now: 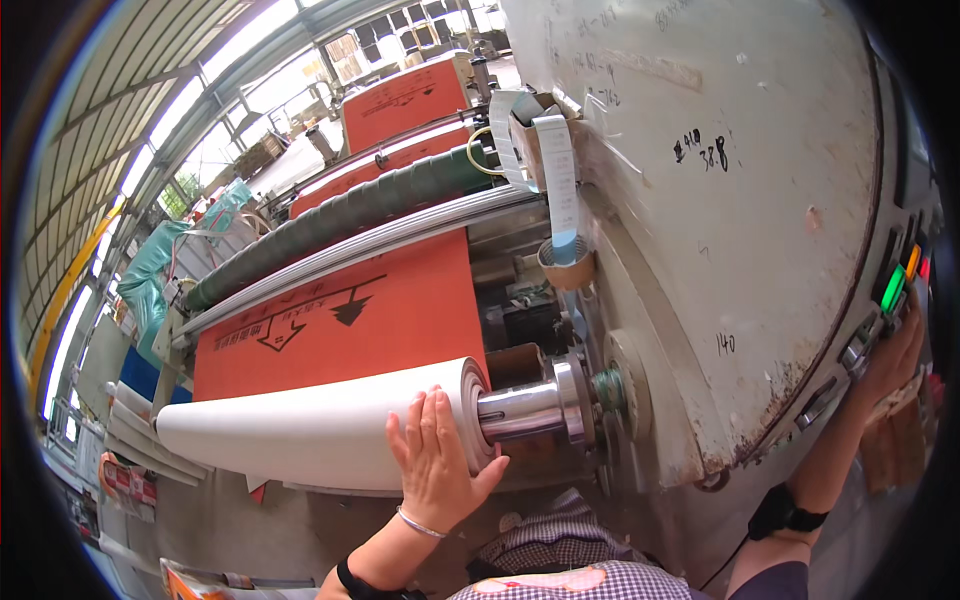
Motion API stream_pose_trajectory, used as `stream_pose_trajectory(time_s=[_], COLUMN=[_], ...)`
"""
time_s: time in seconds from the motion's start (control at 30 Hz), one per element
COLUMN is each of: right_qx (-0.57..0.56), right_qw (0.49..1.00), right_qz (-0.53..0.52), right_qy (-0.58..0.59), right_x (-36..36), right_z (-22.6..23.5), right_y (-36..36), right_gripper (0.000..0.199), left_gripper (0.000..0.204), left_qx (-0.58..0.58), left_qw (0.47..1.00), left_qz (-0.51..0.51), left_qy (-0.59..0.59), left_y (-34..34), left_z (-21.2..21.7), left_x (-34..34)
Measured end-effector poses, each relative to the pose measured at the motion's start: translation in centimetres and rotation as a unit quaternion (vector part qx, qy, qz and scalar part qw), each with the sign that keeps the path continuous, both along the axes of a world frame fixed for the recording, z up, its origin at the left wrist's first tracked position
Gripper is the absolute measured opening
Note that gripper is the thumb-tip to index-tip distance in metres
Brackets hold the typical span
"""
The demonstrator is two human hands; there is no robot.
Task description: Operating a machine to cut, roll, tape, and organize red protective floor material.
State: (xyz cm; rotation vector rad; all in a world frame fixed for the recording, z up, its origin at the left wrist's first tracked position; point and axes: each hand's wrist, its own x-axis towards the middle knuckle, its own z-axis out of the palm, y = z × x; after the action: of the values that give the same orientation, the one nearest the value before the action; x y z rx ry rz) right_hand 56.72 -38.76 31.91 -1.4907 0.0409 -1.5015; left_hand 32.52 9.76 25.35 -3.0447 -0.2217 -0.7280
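My left hand (437, 465) rests with fingers spread and stretched on the right end of a white-backed roll (300, 425), its thumb by the roll's layered edge. A shiny metal shaft (522, 412) comes out of that end and meets a round flange on the machine. Red-orange printed sheet (410, 310) runs down behind the roll from the rollers above. At the far right, my right hand (888, 352) reaches up along the machine's control edge, fingers extended just below a lit green button (893, 288); whether a fingertip touches a button is hard to tell.
A dark green wrapped roller (340, 220) and a pale metal bar (370, 250) span the machine. A large grey side housing (720, 250) stands on the right. A cardboard tube (566, 265) with a paper strip sits beside it. Several white rolls lie at the left.
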Motion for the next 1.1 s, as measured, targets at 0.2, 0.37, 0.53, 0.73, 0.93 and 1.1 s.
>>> stream_pose_trajectory(time_s=[0.2,0.37,0.53,0.73,0.93,1.1], right_qx=[-0.004,0.020,-0.037,-0.025,-0.129,-0.269], right_qw=[1.000,1.000,0.997,0.995,0.982,0.950], right_qz=[-0.008,0.018,0.014,0.066,-0.134,-0.119], right_qy=[0.002,-0.017,-0.067,-0.067,0.017,-0.106], right_x=[-0.3,-0.3,-0.6,-1.5,-6.2,-12.1], right_z=[0.5,-0.1,0.2,-0.7,-2.9,-5.7], right_y=[1.2,1.2,1.6,2.3,4.3,5.9], right_gripper=[0.039,0.043,0.050,0.060,0.054,0.053], left_gripper=[0.107,0.100,0.073,0.054,0.052,0.056], left_qx=[0.035,0.036,-0.020,-0.112,-0.153,-0.160], left_qw=[0.999,0.999,0.998,0.978,0.947,0.947], left_qz=[0.008,0.004,-0.019,-0.036,-0.043,-0.042], left_qy=[0.011,0.008,0.048,0.170,0.280,0.276], left_y=[0.6,0.4,3.7,5.1,6.7,7.4], left_z=[0.7,2.4,2.2,4.7,5.5,5.2], left_x=[1.3,2.4,5.1,8.5,10.0,10.6])
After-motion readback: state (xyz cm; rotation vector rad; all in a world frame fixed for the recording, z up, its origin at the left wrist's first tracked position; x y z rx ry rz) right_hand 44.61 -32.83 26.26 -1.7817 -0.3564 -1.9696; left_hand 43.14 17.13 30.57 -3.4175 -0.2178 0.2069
